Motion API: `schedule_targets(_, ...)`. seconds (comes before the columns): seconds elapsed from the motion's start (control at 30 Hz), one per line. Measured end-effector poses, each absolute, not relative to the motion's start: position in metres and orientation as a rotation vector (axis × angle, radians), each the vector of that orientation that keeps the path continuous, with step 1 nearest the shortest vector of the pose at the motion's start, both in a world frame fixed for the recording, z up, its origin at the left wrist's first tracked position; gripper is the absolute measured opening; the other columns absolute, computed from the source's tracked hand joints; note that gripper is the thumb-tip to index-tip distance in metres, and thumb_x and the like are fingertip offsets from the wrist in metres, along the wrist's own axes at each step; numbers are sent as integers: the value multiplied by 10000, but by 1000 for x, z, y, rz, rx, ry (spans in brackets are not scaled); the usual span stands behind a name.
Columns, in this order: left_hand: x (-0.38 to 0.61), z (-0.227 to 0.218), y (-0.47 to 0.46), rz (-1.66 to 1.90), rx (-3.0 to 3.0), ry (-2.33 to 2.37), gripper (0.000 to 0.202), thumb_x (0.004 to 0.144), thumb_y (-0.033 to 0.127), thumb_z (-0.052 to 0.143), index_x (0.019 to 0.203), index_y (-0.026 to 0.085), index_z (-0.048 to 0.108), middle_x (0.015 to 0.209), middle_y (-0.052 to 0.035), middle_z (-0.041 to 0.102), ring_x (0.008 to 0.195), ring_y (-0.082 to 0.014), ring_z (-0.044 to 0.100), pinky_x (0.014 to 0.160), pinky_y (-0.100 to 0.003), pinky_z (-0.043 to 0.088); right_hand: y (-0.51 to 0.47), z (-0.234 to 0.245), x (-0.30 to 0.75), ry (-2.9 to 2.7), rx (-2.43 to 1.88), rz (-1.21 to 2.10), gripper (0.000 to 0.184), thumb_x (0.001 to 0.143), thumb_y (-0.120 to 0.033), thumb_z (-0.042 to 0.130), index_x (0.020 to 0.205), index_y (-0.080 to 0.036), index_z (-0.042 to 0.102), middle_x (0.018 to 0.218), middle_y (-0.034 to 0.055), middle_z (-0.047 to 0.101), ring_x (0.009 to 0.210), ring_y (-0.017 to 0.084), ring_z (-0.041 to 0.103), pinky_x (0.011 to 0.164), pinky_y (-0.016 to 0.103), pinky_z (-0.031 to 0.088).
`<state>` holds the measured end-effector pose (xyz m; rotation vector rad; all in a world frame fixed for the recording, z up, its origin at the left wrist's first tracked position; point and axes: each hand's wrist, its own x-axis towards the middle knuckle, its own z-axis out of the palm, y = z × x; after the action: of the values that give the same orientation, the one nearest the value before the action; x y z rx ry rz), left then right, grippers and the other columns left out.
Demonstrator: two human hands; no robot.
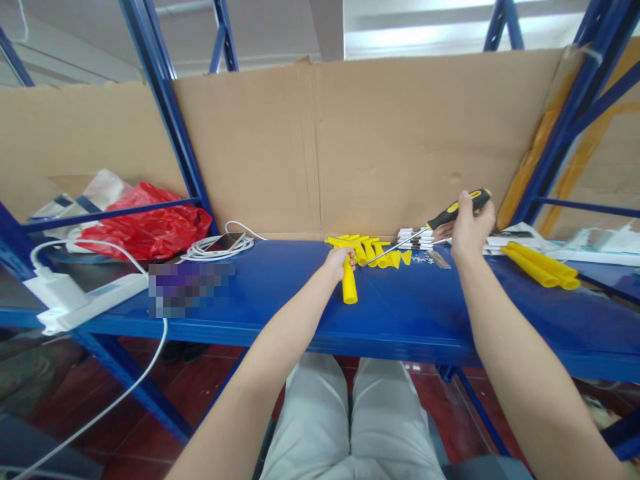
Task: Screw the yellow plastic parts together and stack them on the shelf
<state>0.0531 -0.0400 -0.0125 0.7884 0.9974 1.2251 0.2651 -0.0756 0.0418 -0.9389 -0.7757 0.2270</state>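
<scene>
Around a yellow plastic handle (pixel 349 285), my left hand (pixel 342 259) is closed near the middle of the blue shelf. My right hand (pixel 473 227), raised to the right, grips a screwdriver (pixel 453 209) by its black and yellow handle. The screwdriver's long metal shaft slants down to the left, and its tip is close to my left hand; whether it touches the yellow piece I cannot tell. Just behind lie several more yellow pieces (pixel 370 250) in a row. Beside them are small metal bits (pixel 424 259) and a small flat greyish piece (pixel 439 259).
White stacked packets (pixel 415 238) stand against the cardboard backing (pixel 390 147). Yellow tubes (pixel 543 265) lie at the right. To the left are a coiled white cable (pixel 217 248), a red plastic bag (pixel 150 220) and a power strip (pixel 103 300). Blue uprights (pixel 170 113) frame the shelf.
</scene>
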Motion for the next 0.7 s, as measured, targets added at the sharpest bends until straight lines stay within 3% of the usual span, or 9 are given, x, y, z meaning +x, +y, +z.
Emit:
schedule_targets(0.33, 50, -20, -32, 1193, 841, 1039, 217, 854, 65, 514, 671, 175, 476, 451, 76, 379, 310, -40, 323, 369, -165, 238, -84, 51, 267, -581, -777, 87, 129, 910, -223, 452, 867, -251, 333, 681, -77, 419, 401, 98, 511, 409, 253, 479)
schedule_targets(0.53, 52, -26, -24, 1149, 847, 1046, 244, 850, 72, 540, 646, 176, 456, 449, 73, 383, 324, -32, 308, 382, -162, 280, -82, 47, 263, -623, -759, 57, 153, 907, -281, 493, 874, -251, 347, 730, -53, 443, 476, 98, 539, 446, 247, 500)
schedule_targets(0.63, 52, -29, -20, 1128, 855, 1012, 130, 850, 84, 586, 742, 152, 558, 535, 24, 504, 413, -61, 438, 440, -185, 396, -80, 45, 263, -644, -734, 72, 150, 904, -281, 489, 882, -251, 344, 726, -58, 434, 459, 99, 535, 436, 250, 492)
schedule_targets(0.7, 52, -31, -19, 1123, 863, 976, 62, 864, 161, 639, 918, 133, 630, 754, -51, 641, 617, -118, 597, 572, -248, 516, -79, 44, 263, -645, -713, 93, 143, 903, -272, 486, 892, -248, 345, 715, -68, 422, 437, 100, 530, 426, 253, 485)
